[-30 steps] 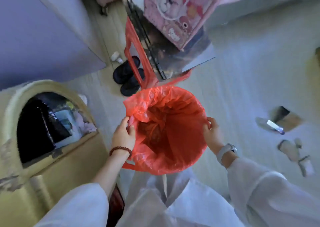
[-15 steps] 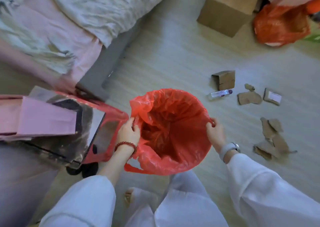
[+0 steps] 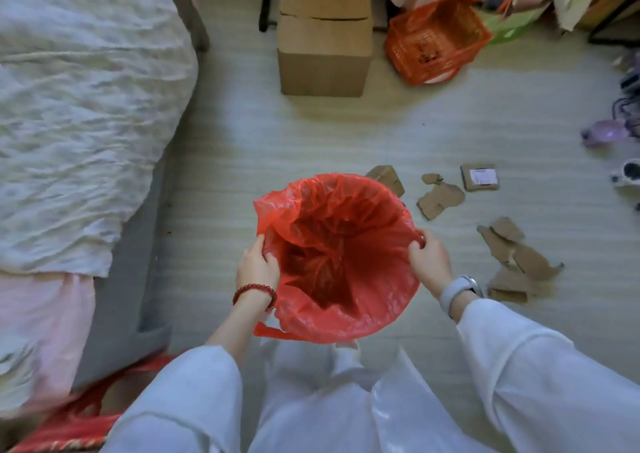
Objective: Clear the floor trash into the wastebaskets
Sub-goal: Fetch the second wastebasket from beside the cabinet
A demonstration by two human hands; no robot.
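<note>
My left hand (image 3: 257, 266) and right hand (image 3: 428, 262) each pinch the red-lined wastebasket (image 3: 341, 262) rim; torn cardboard scraps (image 3: 516, 257) lie on the floor just beside my right hand.

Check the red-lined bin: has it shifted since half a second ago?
Yes. The red-lined bin has moved right, toward the cardboard scraps: its rim now overlaps the small folded box, which stood clear of it before.

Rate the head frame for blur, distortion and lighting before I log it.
Head view: soft daylight, no harsh glare; red bag and both hands, left and right, fairly sharp; cardboard scraps readable; wide-angle bending at the edges; bed and lower-left corner smeared.
</note>
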